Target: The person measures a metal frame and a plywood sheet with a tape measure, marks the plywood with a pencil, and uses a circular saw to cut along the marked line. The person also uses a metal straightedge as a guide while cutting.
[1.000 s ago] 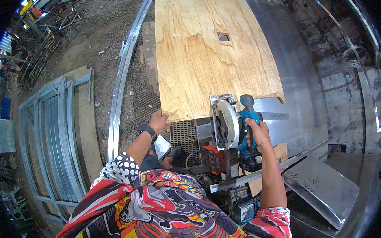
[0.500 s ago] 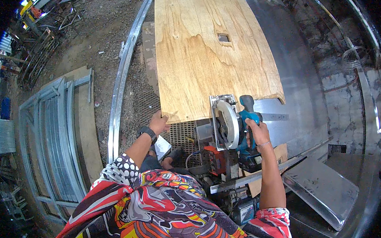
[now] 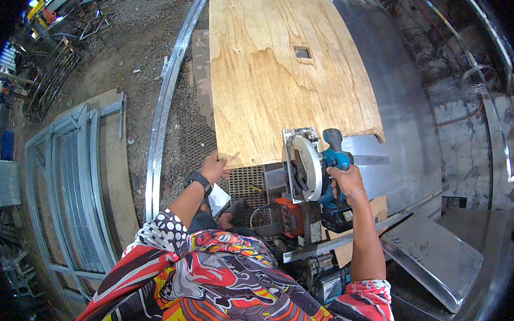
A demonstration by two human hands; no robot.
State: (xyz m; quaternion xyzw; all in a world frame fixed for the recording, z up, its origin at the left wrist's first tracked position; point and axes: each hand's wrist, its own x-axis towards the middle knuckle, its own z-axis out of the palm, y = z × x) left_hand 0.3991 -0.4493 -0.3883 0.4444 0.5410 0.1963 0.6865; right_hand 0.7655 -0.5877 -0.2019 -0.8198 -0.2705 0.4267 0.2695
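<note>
A large plywood sheet (image 3: 273, 96) with a small square hole stretches away in front of me. My left hand (image 3: 213, 167) grips its near left corner, the thumb on top and the other fingers underneath. In my right hand (image 3: 346, 181) is the handle of a teal cordless circular saw (image 3: 331, 160), its battery below the wrist. The front of the saw's metal base rests at the plywood's near edge, and the pale blade guard faces left. The blade itself is hidden by the guard.
Shiny sheet metal (image 3: 394, 74) lies under and right of the plywood. A folded metal panel (image 3: 435, 256) is at the lower right. Galvanized frames (image 3: 73, 189) lie on the left, beside a long metal channel (image 3: 164, 112). Below the saw are a red machine (image 3: 292, 216) and another teal tool (image 3: 329, 283).
Almost nothing differs. The plywood's near left corner sits very slightly lower in the picture; both hands and the saw keep their places.
</note>
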